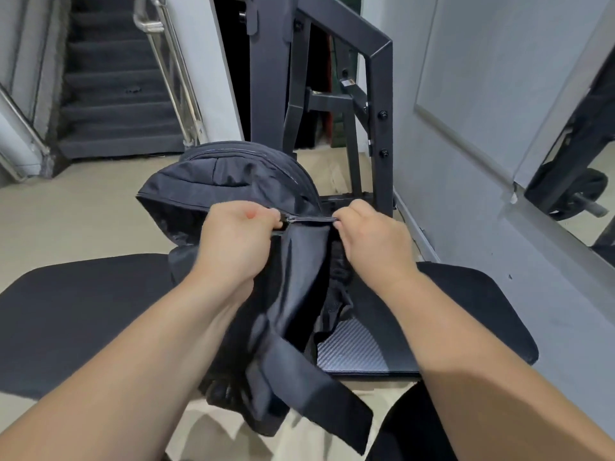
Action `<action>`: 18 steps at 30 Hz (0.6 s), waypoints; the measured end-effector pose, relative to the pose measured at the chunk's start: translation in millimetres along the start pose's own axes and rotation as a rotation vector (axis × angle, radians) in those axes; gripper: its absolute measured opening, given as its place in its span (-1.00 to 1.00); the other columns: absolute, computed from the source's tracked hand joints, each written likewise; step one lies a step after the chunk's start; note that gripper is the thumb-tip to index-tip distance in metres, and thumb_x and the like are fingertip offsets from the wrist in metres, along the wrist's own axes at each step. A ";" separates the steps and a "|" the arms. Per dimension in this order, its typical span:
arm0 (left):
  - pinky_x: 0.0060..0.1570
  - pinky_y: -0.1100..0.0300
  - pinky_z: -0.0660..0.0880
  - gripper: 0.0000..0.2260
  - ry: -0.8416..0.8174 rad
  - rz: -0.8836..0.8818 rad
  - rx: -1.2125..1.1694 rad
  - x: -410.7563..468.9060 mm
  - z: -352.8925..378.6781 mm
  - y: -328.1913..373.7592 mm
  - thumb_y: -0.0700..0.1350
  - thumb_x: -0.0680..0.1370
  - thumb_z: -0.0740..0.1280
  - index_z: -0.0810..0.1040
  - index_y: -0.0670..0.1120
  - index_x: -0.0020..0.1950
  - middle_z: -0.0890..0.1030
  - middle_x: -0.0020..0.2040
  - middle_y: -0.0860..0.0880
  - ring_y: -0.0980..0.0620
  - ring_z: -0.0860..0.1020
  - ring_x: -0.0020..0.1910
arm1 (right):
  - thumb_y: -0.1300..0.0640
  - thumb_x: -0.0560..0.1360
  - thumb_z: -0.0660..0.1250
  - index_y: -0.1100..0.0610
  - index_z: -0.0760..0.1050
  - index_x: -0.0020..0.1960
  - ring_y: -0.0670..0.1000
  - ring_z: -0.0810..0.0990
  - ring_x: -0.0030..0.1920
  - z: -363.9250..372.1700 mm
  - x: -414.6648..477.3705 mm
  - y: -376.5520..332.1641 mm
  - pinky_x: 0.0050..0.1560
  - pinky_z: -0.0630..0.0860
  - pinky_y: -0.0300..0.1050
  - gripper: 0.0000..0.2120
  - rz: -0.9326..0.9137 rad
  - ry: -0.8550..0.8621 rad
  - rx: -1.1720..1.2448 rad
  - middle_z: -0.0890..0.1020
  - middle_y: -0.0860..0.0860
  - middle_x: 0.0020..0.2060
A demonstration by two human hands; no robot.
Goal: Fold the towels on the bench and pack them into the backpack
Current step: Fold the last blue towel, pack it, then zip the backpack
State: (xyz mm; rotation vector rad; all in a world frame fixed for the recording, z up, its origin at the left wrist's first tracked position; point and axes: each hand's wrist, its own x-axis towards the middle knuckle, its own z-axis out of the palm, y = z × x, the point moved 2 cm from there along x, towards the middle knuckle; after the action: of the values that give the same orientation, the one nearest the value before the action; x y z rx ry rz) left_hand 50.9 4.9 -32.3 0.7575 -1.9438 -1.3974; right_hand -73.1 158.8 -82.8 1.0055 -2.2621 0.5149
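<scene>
A dark navy backpack (233, 181) stands on the black padded bench (83, 314), its straps (299, 377) hanging over the near edge. My left hand (236, 241) pinches the backpack's zipper at the left end of a closed stretch of zip (311, 220). My right hand (372, 237) pinches the backpack's fabric at the right end of that stretch. No towel shows anywhere in view; the inside of the backpack is hidden.
A dark steel gym frame (379, 94) rises just behind the bench. A staircase with a metal handrail (116, 94) lies at the far left. A wall mirror (582, 161) on the right reflects a weight plate. The floor is beige tile (83, 221).
</scene>
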 end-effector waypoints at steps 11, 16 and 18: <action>-0.35 0.21 0.31 -0.77 0.057 0.173 0.126 8.6 -54.3 31.0 -0.13 0.54 0.42 0.67 -0.09 -0.32 0.59 -0.45 0.07 0.13 0.41 -0.45 | -0.13 0.55 0.25 -0.03 0.63 0.16 -0.04 0.55 -0.15 -51.2 31.6 -43.3 -0.10 0.52 -0.05 -0.69 -0.041 -0.024 0.430 0.48 -0.17 -0.20; -0.38 0.21 0.29 -0.75 -0.032 0.157 0.051 -2.1 -58.9 20.8 -0.15 0.56 0.41 0.65 -0.09 -0.33 0.52 -0.50 0.14 0.16 0.38 -0.48 | -0.13 0.53 0.39 -0.01 0.68 0.15 -0.05 0.48 -0.18 -62.6 50.5 -83.8 -0.12 0.54 -0.01 -0.71 -0.229 -0.194 0.431 0.41 -0.20 -0.29; -0.37 0.21 0.30 -0.75 -0.048 0.156 0.090 -5.3 -62.3 16.1 -0.15 0.57 0.41 0.65 -0.08 -0.33 0.52 -0.51 0.17 0.20 0.38 -0.48 | -0.08 0.55 0.38 0.00 0.69 0.10 0.00 0.52 -0.15 -59.6 49.4 -91.5 -0.11 0.52 0.00 -0.78 -0.269 -0.240 0.374 0.44 -0.18 -0.26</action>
State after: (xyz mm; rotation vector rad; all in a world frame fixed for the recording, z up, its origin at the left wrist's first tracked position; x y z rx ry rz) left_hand 100.1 -24.1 -2.3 0.6035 -2.0676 -1.2525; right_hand -7.5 107.7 3.5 1.6089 -2.2279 0.7483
